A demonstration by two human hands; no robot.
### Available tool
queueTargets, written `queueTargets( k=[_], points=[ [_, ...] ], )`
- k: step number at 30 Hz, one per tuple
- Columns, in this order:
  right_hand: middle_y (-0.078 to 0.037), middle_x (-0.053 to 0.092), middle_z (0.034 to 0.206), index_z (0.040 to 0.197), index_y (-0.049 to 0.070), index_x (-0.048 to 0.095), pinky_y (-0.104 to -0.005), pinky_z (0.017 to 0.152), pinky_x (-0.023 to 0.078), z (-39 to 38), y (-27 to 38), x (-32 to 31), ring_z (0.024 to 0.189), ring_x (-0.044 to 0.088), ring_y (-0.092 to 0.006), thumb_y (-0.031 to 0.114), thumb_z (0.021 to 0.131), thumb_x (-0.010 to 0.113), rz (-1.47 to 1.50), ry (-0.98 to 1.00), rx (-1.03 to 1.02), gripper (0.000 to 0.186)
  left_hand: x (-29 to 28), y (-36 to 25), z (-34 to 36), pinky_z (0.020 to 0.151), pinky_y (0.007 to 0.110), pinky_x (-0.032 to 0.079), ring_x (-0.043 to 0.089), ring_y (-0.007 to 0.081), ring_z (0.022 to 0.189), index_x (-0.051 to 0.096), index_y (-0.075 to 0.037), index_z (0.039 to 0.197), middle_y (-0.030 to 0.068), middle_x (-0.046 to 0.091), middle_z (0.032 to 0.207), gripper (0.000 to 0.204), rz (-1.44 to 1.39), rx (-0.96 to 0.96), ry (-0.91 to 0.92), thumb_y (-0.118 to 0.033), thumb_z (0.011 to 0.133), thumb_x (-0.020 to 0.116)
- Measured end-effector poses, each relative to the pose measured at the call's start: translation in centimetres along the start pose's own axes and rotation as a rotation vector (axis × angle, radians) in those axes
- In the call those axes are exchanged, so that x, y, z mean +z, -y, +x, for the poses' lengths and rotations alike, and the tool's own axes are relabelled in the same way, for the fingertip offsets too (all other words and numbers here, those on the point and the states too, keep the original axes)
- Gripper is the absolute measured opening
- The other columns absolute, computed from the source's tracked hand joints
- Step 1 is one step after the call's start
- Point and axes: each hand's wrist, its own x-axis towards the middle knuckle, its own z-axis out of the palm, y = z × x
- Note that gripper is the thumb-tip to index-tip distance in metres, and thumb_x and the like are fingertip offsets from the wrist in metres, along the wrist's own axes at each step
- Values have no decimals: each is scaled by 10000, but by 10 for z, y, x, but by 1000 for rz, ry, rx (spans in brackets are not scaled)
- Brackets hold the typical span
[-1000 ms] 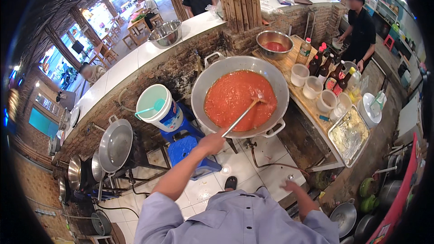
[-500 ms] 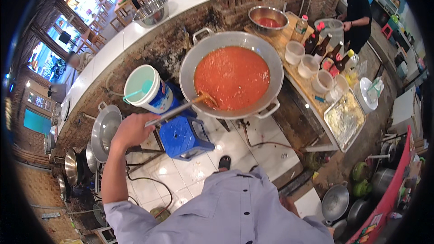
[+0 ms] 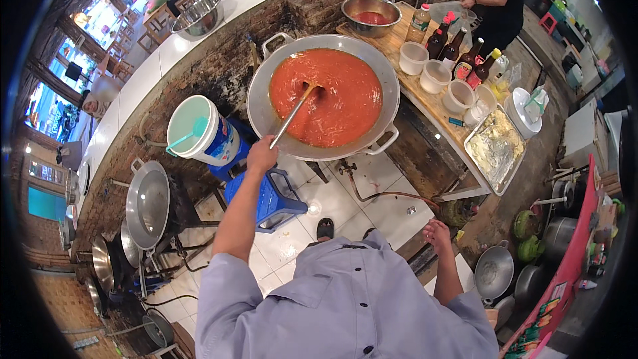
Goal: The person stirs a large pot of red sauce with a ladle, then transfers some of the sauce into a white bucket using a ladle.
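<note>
My left hand [image 3: 264, 153] grips the steel handle of a long ladle [image 3: 290, 119], whose head is dipped in red-orange sauce [image 3: 339, 100], left of the middle of a wide, two-handled metal wok [image 3: 262, 111]. Below and right of the wok, my right hand [image 3: 437, 235] is held away from everything, fingers loosely bent and apart, nothing in them. A white bucket [image 3: 211, 146] with a turquoise dipper [image 3: 191, 134] inside is at the wok's left. A blue plastic stool [image 3: 272, 199] is under my left arm.
A wooden table [image 3: 442, 126] holds bottles, cups, a steel bowl [image 3: 352, 23] and a metal tray [image 3: 470, 153]. Empty pans [image 3: 136, 203] stand left. A curved tiled counter [image 3: 126, 103] runs behind. A co-worker in black [image 3: 498, 6] stands beyond the table; more pans [image 3: 495, 279] lie lower right.
My left hand has pushed forward and right, moving the ladle's head from the sauce's lower-left edge toward its upper part. My right hand has risen into sight from behind my shirt. The view has shifted.
</note>
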Motion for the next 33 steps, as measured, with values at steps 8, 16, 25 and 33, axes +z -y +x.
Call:
queueTargets(
  k=[8,16,25,33],
  points=[
    [-58,477,608,889,66,513,-399,529,471,15,-140,-73,532,526,-206,253,897,487,-101,-108,406,189,-83,5,-30,858,384,459,606,351,999,578,-69,1204,213,631,1073,401,-80,90,79,-215,833,619],
    [-118,559,824,995,54,512,-478,629,481,-11,-219,-107,645,583,-266,285,884,503,-114,-158,522,257,-262,-43,-107,820,434,475,616,343,944,594,-217,1204,172,644,1030,433,418,111,176,-161,779,657],
    [-41,549,767,1043,109,517,-343,524,486,29,-127,-58,603,568,-180,249,896,499,78,7,305,204,-155,-7,-23,772,463,489,624,382,859,571,-232,1196,183,658,918,415,377,113,187,-198,788,637],
    [-29,553,774,1060,113,509,-303,541,485,2,-53,-32,623,569,-144,230,880,573,47,-12,102,224,9,-8,4,822,486,470,600,405,944,527,-106,1224,228,632,1000,400,176,84,22,-250,853,564]
  ],
)
